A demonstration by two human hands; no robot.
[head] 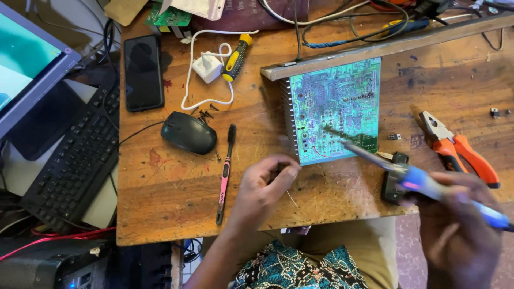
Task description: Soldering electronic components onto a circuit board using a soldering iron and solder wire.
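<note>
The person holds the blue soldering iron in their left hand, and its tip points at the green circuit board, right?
Not quite. The head view shows the blue soldering iron in the right hand, not the left. Its tip does point at the green circuit board.

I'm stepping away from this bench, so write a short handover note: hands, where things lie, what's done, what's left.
Right hand: grips a blue soldering iron, tip over the lower part of the green circuit board.
Left hand: fingers curled at the board's lower left corner; whether it pinches anything cannot be told.
Nearby: orange pliers right of the board, toothbrush and mouse to its left.
Done: board lies solder side up, iron in hand.
Left: the joint work; whether the tip touches cannot be told.
</note>
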